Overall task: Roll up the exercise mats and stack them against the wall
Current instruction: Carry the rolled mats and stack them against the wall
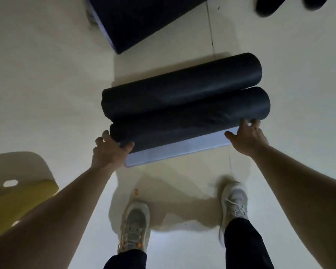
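Observation:
Two dark rolled mats lie side by side on the pale floor. The far roll [182,82] rests alone. The near roll [190,117] touches it, and a short pale flap [178,146] of its underside still lies flat toward me. My left hand [110,150] grips the near roll's left end, fingers curled over it. On the right end, my right hand [246,137] holds the roll and the flap's corner.
A third dark mat [140,20] lies flat at the top, its pale edge showing. A yellow chair [17,193] stands at the lower left. My two shoes [134,224] stand just behind the flap. Dark shapes [268,5] sit at the top right.

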